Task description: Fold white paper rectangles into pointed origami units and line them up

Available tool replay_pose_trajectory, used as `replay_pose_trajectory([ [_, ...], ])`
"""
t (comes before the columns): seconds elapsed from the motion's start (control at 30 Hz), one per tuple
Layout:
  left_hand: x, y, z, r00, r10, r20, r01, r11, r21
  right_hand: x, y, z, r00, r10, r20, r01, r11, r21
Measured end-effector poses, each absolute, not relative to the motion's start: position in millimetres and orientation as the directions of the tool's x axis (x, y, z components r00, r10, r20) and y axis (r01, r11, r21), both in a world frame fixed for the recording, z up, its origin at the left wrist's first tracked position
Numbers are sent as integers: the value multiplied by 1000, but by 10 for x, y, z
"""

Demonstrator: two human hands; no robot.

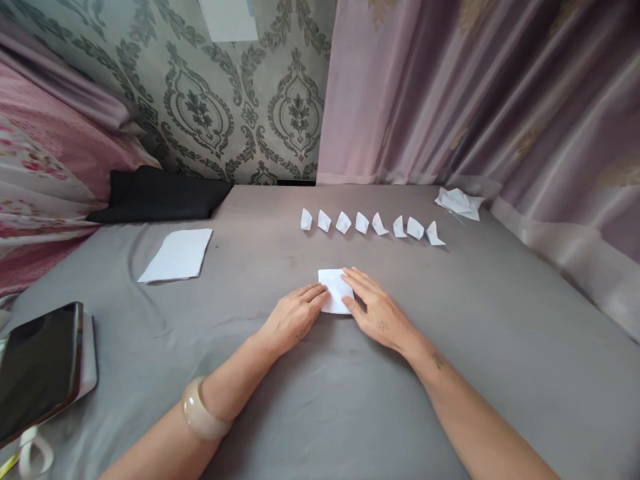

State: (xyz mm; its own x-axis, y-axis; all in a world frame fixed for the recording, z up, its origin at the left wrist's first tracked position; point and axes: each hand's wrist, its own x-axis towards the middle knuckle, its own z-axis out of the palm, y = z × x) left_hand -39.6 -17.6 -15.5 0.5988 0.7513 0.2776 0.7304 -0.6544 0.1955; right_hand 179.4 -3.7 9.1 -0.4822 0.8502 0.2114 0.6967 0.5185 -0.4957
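A small folded sheet of white paper lies flat on the grey cloth between my two hands. My left hand grips its left edge, fingers pressed together and the thumb hidden beneath them. My right hand has the right side: the fingertips touch the far right corner and the thumb presses near the lower edge. Beyond the hands stands a row of several small folded white paper pieces, the ones on the right with a pointed, boat-like shape.
A stack of white paper lies to the left, with a folded black cloth behind it. A dark-screened device and a white loop sit at the near left. Crumpled white papers lie by the curtain at the back right.
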Motion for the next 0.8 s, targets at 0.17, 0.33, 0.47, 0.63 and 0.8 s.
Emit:
replay_pose_trajectory([
  [0.17,-400,-175,-161,598,753,274,726,-654,213,1762,-75,-3,-630,774,67,713,610,-346],
  [0.33,-380,-235,-102,587,758,284,726,-648,228,1798,-103,39,-646,753,129,699,650,-298],
  [0.47,-342,-307,-27,532,793,296,735,-607,302,1865,-100,80,-663,731,162,666,675,-317],
  [0.63,-305,-308,-23,347,888,301,750,-455,479,1905,-34,81,-611,767,195,655,629,-420],
  [0.8,-263,-200,-48,163,960,228,769,-269,580,1859,29,79,-462,876,139,692,454,-560],
])
